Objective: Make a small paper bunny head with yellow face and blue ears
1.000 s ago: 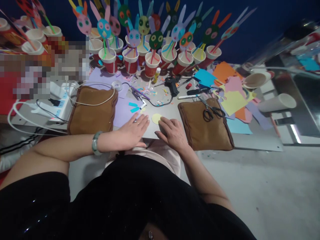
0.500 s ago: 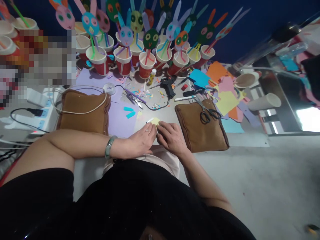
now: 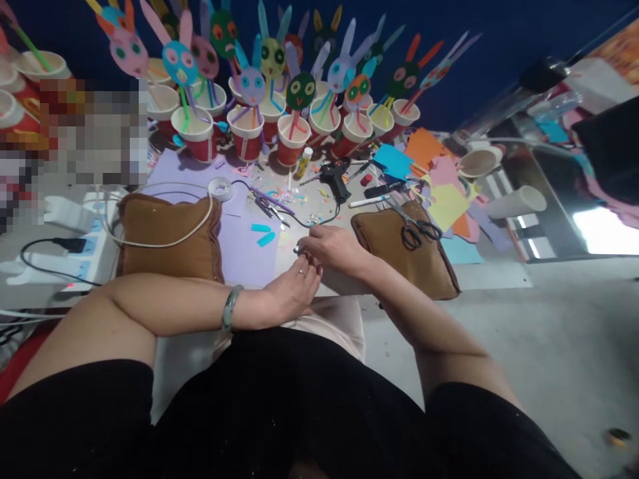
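Note:
My left hand [image 3: 294,289], with a ring and a green bangle on the wrist, is closed near the table's front edge. What its fingers hold is hidden. Over its fingertips lies my right hand [image 3: 333,250], fingers bent and pressed together around the end of a thin white stick with a dark tip [image 3: 297,250], perhaps a pen; most of it is covered. Just beyond the hands are two blue paper strips [image 3: 266,239] on a purple sheet [image 3: 244,256]. A black glue gun [image 3: 335,178] lies farther back, with small pliers-like cutters [image 3: 269,207] to its left.
Paper cups [image 3: 245,133] with rabbit-faced paper figures [image 3: 252,86] line the back. Brown cushions lie left [image 3: 167,233] and right [image 3: 399,256], scissors [image 3: 412,229] on the right one. A glue stick [image 3: 304,162], tape roll [image 3: 219,189], coloured paper [image 3: 449,206] and a power strip [image 3: 87,249] are nearby.
My right hand has moved left and up over my left fingertips, onto the white stick's end. The yellow paper piece between the hands is now hidden. The view has shifted slightly.

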